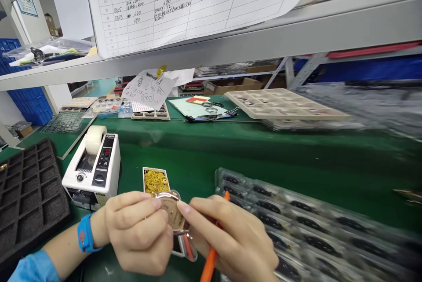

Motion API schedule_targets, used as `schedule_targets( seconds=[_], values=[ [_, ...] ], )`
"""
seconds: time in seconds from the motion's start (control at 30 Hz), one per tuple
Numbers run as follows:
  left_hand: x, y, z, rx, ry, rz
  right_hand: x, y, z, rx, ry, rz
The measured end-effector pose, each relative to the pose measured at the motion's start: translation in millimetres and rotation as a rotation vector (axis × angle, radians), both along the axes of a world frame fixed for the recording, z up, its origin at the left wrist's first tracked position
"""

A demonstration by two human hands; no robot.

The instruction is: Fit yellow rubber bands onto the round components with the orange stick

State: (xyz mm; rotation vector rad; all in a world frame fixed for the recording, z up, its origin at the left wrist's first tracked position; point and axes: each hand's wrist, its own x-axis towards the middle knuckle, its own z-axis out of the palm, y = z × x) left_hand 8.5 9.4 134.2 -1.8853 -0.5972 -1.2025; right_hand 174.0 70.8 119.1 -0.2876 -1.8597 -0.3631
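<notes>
A round watch case (pixel 172 212) with a shiny metal rim and a light brown-gold face is held up near the middle of the view. My left hand (pixel 140 231) is closed, its fingertips pinching the left edge. From the other side, my right hand (pixel 235 242) presses thumb and forefinger against the rim while also gripping a slim orange tool (pixel 210 264), whose tip sticks out above the knuckles. Just behind the watch case is a small white box of yellow rings (pixel 154 179). Under the hands lies a partly hidden object with a red-orange strip (pixel 189 247).
A white tape dispenser (pixel 112 159) stands left, beside a black foam tray (pixel 29 185). Clear plastic trays with black parts (pixel 296 225) lie at right. Behind are a clipboard (pixel 198 108) and a beige compartment tray (pixel 280 101), below a metal shelf bar (pixel 204 60) with a handwritten sheet (pixel 184 5).
</notes>
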Motion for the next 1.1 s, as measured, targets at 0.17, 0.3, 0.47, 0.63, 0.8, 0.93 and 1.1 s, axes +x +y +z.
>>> schedule_targets(
  seconds=[0.17, 0.3, 0.47, 0.63, 0.8, 0.93, 1.1],
  values=[
    [15.6, -4.1, -20.9, 0.043, -0.164, 0.025, -2.7, -1.9, 5.5, -0.049, -0.002, 0.121],
    [27.4, -10.5, -30.0, -0.022, -0.284, 0.022, -5.7, -4.2, 1.0, -0.091, 0.042, 0.178],
    [23.4, -7.6, -15.0, -0.035, -0.249, -0.011, -15.4, -6.9, -5.1, -0.133, 0.132, 0.219],
    [5.6, 2.4, 7.3, -0.358, -0.235, -0.126, -8.4, -1.4, 2.2, -0.269, 0.105, 0.211],
    [-5.2, 2.7, -27.6, -1.569, -0.994, -0.346, 23.7, 9.9, -20.7, -0.624, -0.187, -0.045],
    [-8.1, -5.1, -65.7, -1.982, -1.300, -0.541, 35.2, 4.4, -48.4, -0.728, -0.426, -0.060],
    [-7.6, -15.9, -78.4, -2.127, -1.354, -0.546, 30.3, -9.1, -58.9, -0.515, -0.571, -0.015]
  ],
)
